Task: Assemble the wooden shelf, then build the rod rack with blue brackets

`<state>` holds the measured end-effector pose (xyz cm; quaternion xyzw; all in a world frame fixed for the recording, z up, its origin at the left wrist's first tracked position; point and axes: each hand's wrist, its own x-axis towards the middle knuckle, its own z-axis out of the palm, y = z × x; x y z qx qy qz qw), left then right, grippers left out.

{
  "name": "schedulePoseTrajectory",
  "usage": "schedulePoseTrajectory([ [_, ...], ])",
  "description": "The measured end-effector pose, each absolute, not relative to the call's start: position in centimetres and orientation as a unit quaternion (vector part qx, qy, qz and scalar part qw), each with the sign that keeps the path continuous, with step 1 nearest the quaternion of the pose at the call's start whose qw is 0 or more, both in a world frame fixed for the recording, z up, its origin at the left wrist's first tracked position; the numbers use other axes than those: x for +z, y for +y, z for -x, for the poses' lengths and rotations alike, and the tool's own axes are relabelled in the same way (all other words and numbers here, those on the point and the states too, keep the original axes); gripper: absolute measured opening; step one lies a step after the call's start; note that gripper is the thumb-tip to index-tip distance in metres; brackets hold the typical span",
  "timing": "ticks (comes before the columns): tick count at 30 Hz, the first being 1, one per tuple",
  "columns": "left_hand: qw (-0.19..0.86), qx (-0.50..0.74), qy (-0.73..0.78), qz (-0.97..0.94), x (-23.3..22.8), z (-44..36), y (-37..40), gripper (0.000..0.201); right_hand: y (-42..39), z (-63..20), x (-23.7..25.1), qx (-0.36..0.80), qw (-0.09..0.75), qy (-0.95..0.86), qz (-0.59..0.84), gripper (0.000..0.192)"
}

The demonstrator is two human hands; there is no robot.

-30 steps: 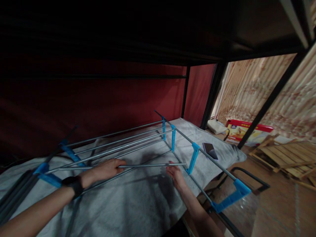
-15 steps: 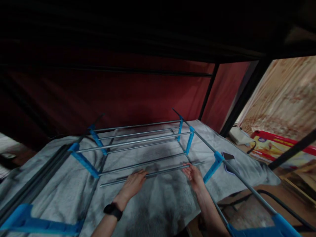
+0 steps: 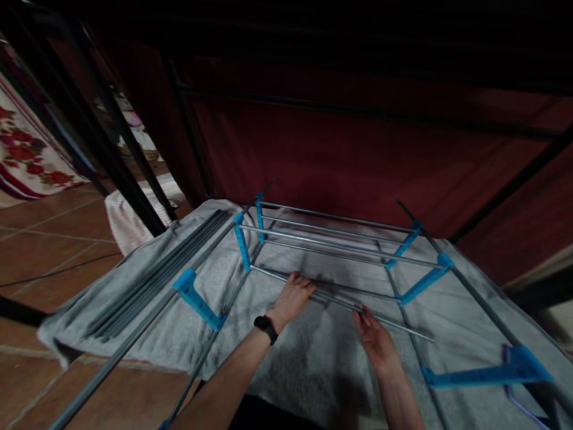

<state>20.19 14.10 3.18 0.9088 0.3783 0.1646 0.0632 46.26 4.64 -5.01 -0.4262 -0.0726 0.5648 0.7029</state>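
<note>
A thin grey metal rod runs between my hands, low at the front of a partly built rack of metal tubes and blue plastic brackets. My left hand, with a black watch on its wrist, is closed over the rod left of its middle. My right hand pinches the rod from below, farther right. The rod's left end lies close to the base of a left blue bracket, but I cannot tell whether it is seated. Its right end is free. Several crossbars span the rack behind.
A bundle of spare grey tubes lies on the grey blanket at left. Right of me, a blue bracket juts inward. Dark metal frame posts and a red cloth stand behind. Tiled floor shows at left.
My view has swung left, bringing the tube bundle and floor into sight. The rod has moved so its left end is near the left bracket's base. Both hands stay on it.
</note>
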Motion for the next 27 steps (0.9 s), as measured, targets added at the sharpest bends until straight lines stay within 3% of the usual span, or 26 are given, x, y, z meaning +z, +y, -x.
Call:
schedulePoseTrajectory([
  [14,0.06,0.185,0.446,-0.873,3.7,-17.7,17.6,0.026,8.5,-43.7,-2.8,0.539,0.726,-0.129,0.408,0.015],
  [27,0.069,0.193,0.444,-0.872,3.2,-17.8,17.6,0.035,8.6,-44.1,-1.9,0.542,0.717,-0.162,0.406,0.019],
])
